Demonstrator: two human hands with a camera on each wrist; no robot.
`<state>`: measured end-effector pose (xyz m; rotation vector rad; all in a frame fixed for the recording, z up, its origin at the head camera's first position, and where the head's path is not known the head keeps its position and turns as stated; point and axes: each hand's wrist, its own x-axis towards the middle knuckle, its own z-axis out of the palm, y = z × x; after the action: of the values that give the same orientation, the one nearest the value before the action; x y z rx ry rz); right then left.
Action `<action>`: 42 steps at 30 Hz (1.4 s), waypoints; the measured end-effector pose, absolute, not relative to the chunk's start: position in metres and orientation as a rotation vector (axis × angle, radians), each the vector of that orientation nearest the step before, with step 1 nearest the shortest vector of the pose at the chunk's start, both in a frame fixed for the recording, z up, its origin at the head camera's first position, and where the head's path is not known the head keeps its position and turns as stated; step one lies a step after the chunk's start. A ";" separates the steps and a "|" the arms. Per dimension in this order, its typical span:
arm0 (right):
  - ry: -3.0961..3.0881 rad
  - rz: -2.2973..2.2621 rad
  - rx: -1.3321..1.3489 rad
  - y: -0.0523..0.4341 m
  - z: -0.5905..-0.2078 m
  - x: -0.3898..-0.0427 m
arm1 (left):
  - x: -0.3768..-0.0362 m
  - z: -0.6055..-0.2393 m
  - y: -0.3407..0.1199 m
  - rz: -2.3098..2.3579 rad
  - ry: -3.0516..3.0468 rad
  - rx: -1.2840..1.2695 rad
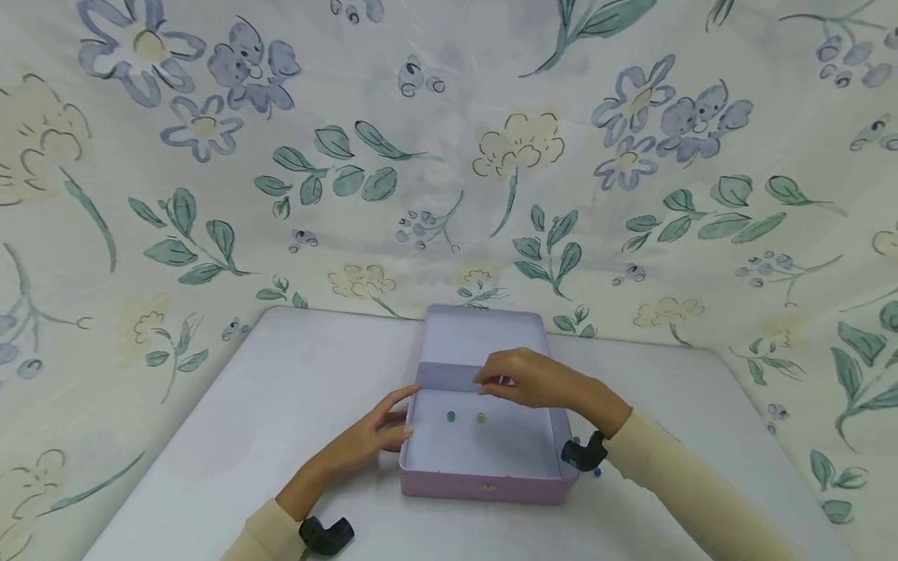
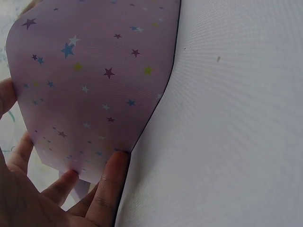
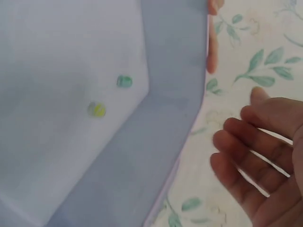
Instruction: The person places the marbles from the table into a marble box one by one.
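A shallow pinkish-purple box [image 1: 484, 485] stands on the table with its hinged lid [image 1: 484, 331] tipped back. Inside lie a green marble [image 1: 451, 417] and a yellow-green marble [image 1: 480, 418], a little apart. My left hand [image 1: 365, 436] rests against the box's left side, one fingertip up at the rim. In the left wrist view its fingertips [image 2: 113, 165] touch the star-printed wall [image 2: 94, 94]. My right hand [image 1: 526, 378] hovers over the back of the box. Its fingers [image 3: 241, 146] curve loosely in the right wrist view, with nothing visible between them.
A dark blue marble [image 1: 597, 472] lies on the white table [image 1: 295, 374] just right of the box, beside the right wrist's black camera [image 1: 585, 452]. Behind the table hangs a flower-printed cloth [image 1: 449, 156]. Another black camera [image 1: 326, 536] sits on the left wrist.
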<state>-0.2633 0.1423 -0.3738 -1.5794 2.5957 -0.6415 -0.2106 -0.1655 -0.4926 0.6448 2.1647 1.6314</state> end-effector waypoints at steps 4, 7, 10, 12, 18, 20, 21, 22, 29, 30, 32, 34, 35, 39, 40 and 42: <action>2.684 -0.655 -1.531 0.165 -0.366 -0.259 | -0.212 -0.492 -0.165 1.635 2.164 0.646; 2.748 -0.649 -1.460 0.182 -0.364 -0.254 | -0.213 -0.492 -0.164 1.637 2.159 0.651; 2.786 -0.662 -1.395 0.197 -0.364 -0.249 | -0.213 -0.493 -0.165 1.636 2.154 0.655; 2.801 -0.690 -1.361 0.209 -0.367 -0.246 | -0.214 -0.494 -0.166 1.632 2.154 0.662; 2.849 -0.771 -1.300 0.240 -0.378 -0.237 | -0.215 -0.494 -0.167 1.651 2.140 0.677; 2.857 -0.792 -1.270 0.249 -0.382 -0.233 | -0.214 -0.495 -0.167 1.649 2.132 0.677; 2.854 -0.808 -1.261 0.253 -0.384 -0.231 | -0.214 -0.496 -0.167 1.649 2.128 0.675; 2.853 -0.819 -1.246 0.257 -0.386 -0.228 | -0.214 -0.497 -0.167 1.646 2.128 0.673; 2.892 -0.893 -1.220 0.281 -0.407 -0.211 | -0.213 -0.495 -0.167 1.630 2.153 0.637; 2.902 -0.903 -1.204 0.285 -0.412 -0.209 | -0.213 -0.495 -0.167 1.628 2.155 0.640; 2.911 -0.922 -1.142 0.293 -0.421 -0.206 | -0.214 -0.495 -0.167 1.625 2.162 0.639; 2.905 -0.932 -1.059 0.300 -0.431 -0.205 | -0.214 -0.494 -0.166 1.627 2.160 0.639; 2.899 -0.929 -1.018 0.304 -0.437 -0.204 | -0.214 -0.494 -0.166 1.631 2.158 0.637; 2.863 -0.946 -0.898 0.311 -0.455 -0.202 | -0.213 -0.494 -0.166 1.642 2.148 0.638; 2.855 -0.947 -0.880 0.312 -0.459 -0.202 | -0.213 -0.494 -0.165 1.644 2.146 0.639; 2.837 -0.955 -0.850 0.314 -0.465 -0.201 | -0.213 -0.495 -0.165 1.646 2.143 0.645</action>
<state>-0.2012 0.3137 -0.4649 -0.8505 2.8367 -0.9546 -0.2130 -0.1650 -0.4946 0.6448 2.1428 1.6458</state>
